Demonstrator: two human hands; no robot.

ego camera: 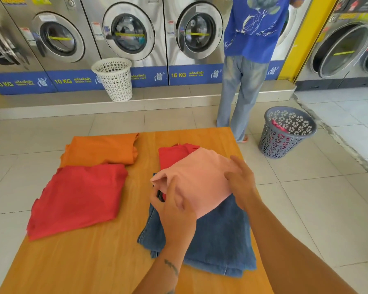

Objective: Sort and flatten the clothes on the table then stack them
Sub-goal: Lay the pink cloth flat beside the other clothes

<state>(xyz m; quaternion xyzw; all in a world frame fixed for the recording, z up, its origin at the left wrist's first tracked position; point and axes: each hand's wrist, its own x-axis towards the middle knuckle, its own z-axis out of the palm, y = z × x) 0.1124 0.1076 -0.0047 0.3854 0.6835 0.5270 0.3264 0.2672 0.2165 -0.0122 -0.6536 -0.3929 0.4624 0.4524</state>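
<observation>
The pink top (197,181), folded, lies at the surface's (94,259) 3 o'clock, over the jeans (219,240) and a red garment (172,154). The left hand (170,205) pinches its near-left corner; the right hand (240,181), fingers spread, presses its right edge. Done well, the step needs edges squared and creases smoothed outward. A red piece (77,198) and an orange piece (100,150) wait at 9 and 11 o'clock.

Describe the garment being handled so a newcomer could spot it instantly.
On the wooden table, look to the right-hand pile, where blue jeans lie. The pink garment sits on them, between both hands, the only pale piece among red, orange and denim.
</observation>
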